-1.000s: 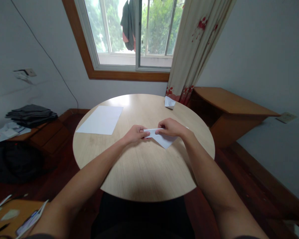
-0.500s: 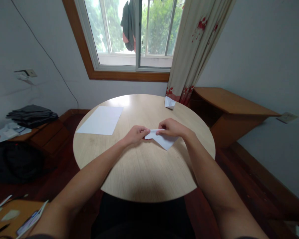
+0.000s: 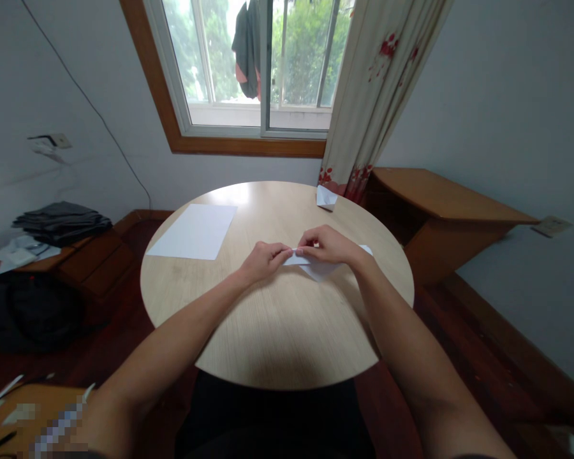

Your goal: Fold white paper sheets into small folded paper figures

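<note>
A folded white paper (image 3: 317, 269) lies on the round wooden table (image 3: 277, 319), near its middle. My left hand (image 3: 264, 259) pinches the paper's left end with its fingers closed. Just to the right, my right hand (image 3: 329, 245) presses and grips the top fold, fingers curled over it. The two hands nearly touch. A pointed corner of the paper sticks out below my right hand, and a small white corner shows behind its wrist.
A flat white sheet (image 3: 193, 231) lies on the table's left side. A small folded paper piece (image 3: 326, 197) sits at the far edge by the curtain (image 3: 373, 95). A low wooden cabinet (image 3: 435, 210) stands to the right; folded dark clothes (image 3: 61, 220) rest on a shelf to the left.
Both hands have shifted slightly away from me and closer together. The paper now lies flatter, with less of it showing below my right hand.
</note>
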`<state>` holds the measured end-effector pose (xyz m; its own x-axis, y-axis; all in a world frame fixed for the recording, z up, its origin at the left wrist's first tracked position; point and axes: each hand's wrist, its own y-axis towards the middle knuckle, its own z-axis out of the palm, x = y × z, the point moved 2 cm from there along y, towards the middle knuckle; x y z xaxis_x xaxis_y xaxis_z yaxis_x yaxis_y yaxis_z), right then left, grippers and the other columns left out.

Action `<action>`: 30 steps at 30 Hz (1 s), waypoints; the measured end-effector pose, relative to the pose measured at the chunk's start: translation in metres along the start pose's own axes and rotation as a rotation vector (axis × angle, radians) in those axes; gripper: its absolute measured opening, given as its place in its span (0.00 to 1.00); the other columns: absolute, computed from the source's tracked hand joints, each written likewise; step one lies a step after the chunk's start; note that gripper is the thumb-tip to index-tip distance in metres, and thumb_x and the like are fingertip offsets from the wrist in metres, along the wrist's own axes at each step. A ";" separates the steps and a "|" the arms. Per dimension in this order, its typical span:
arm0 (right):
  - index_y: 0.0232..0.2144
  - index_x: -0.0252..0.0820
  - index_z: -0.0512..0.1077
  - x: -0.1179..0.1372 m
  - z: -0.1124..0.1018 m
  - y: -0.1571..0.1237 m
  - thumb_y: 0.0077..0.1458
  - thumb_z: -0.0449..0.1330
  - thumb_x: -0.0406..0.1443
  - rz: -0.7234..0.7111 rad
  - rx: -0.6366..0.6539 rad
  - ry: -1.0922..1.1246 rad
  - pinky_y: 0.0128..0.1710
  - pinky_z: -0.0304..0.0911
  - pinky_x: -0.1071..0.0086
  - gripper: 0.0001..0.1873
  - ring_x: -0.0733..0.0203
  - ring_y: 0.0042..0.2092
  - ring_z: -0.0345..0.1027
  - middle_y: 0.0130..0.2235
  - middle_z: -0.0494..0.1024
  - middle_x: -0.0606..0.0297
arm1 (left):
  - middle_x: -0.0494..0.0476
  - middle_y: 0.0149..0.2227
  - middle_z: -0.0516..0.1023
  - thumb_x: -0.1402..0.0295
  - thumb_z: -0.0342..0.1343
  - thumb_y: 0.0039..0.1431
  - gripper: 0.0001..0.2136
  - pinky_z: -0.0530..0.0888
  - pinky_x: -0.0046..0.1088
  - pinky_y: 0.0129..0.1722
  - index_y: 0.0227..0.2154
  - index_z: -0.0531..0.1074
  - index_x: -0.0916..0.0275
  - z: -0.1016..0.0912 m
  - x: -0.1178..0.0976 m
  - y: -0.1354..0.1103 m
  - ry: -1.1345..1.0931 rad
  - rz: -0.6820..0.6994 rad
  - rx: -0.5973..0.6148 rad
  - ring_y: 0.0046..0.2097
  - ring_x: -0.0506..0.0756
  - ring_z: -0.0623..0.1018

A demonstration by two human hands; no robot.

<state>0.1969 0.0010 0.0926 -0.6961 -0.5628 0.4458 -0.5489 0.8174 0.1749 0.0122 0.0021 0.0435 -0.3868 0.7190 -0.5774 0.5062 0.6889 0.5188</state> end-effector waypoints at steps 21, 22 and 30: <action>0.29 0.40 0.79 0.013 0.002 0.002 0.54 0.58 0.38 -0.096 -0.073 -0.232 0.32 0.53 0.69 0.11 0.61 0.33 0.67 0.31 0.78 0.60 | 0.53 0.23 0.76 0.63 0.50 0.60 0.14 0.64 0.21 0.26 0.29 0.77 0.66 0.002 0.002 0.002 0.069 -0.048 -0.064 0.24 0.48 0.70; 0.29 0.40 0.79 0.013 0.002 0.002 0.54 0.58 0.38 -0.103 -0.073 -0.235 0.33 0.53 0.69 0.11 0.61 0.33 0.67 0.31 0.78 0.60 | 0.53 0.22 0.76 0.64 0.49 0.60 0.14 0.63 0.21 0.26 0.29 0.76 0.66 0.002 0.001 0.002 0.082 -0.042 -0.060 0.23 0.47 0.70; 0.29 0.40 0.78 0.012 0.001 0.000 0.55 0.57 0.37 -0.139 -0.079 -0.268 0.34 0.53 0.69 0.11 0.60 0.34 0.66 0.31 0.78 0.60 | 0.55 0.28 0.79 0.64 0.49 0.61 0.13 0.67 0.22 0.31 0.31 0.76 0.65 -0.004 0.001 0.003 0.065 -0.016 -0.030 0.28 0.49 0.74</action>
<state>0.1874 -0.0059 0.0971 -0.7199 -0.6736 0.1677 -0.6168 0.7315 0.2905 0.0100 0.0057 0.0469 -0.4443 0.7114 -0.5445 0.4763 0.7023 0.5290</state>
